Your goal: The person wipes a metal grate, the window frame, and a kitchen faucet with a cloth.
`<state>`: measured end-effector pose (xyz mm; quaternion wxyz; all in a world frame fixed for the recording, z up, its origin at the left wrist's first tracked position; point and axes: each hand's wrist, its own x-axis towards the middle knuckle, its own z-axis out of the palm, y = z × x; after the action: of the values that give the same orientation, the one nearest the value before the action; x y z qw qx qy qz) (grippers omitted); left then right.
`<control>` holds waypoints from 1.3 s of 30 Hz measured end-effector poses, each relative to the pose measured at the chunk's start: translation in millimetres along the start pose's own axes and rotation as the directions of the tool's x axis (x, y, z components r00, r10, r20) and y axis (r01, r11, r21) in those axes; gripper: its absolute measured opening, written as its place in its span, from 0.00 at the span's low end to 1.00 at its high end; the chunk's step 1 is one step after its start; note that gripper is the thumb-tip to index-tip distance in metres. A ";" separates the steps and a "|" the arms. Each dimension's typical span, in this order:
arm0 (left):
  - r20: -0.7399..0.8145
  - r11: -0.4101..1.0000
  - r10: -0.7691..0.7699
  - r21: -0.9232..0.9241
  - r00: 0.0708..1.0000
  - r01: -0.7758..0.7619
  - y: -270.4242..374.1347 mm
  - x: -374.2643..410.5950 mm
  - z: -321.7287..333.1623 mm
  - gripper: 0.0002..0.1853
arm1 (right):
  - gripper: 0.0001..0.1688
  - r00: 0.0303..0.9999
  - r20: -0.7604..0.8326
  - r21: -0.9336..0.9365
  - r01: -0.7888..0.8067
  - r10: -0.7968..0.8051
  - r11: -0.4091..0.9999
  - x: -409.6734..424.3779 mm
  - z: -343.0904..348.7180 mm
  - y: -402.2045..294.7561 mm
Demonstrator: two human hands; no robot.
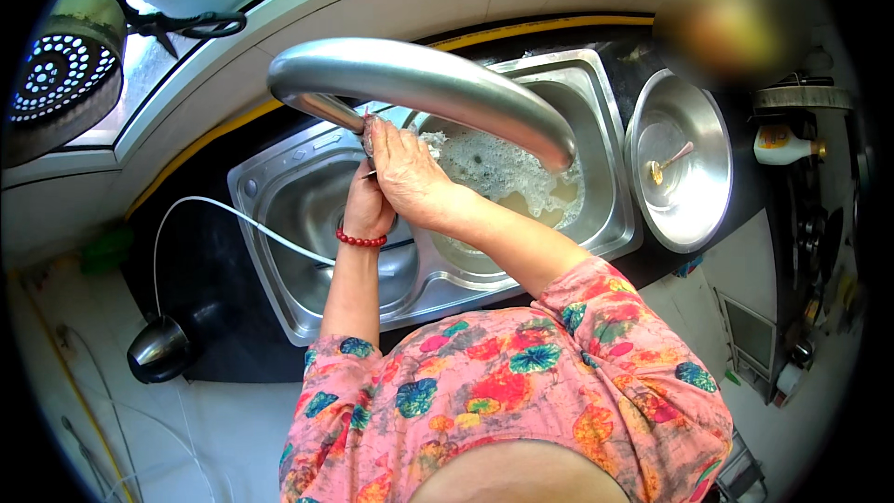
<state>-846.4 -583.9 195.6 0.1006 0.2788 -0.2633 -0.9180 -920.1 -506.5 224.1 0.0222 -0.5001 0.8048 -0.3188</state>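
My left hand (pixel 369 204), with a red bead bracelet (pixel 361 240) at its wrist, is raised over the left bowl of a steel double sink (pixel 447 291). My right hand (pixel 405 168) lies against a wet, crumpled cloth or scrubber (pixel 368 136) at the base of the faucet (pixel 419 73). The faucet partly hides the fingers. A thin dark thing pokes out between my hands; what it is cannot be told. My left fingers are mostly hidden. Foamy, cloudy water (pixel 513 178) stands in the right bowl.
Right of the sink sits a steel basin (pixel 698 202) with a spoon (pixel 674 159) in it. A white tube (pixel 241 216) arches from a dark, shiny device (pixel 159 349) into the left bowl. Scissors (pixel 188 24) and a perforated utensil holder (pixel 70 70) hang at upper left. A bottle (pixel 786 144) lies at right.
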 end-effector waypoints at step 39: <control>0.052 0.990 -0.014 0.142 0.999 0.007 -3.0 -0.7 -12.4 0.24 | 0.33 0.928 0.359 0.489 -0.276 0.098 0.827 13.3 3.8 54.6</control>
<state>-838.9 -586.4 185.5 0.0688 0.2621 -0.3289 -0.9046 -968.6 -503.0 195.6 0.3207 -0.4367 0.7161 -0.4400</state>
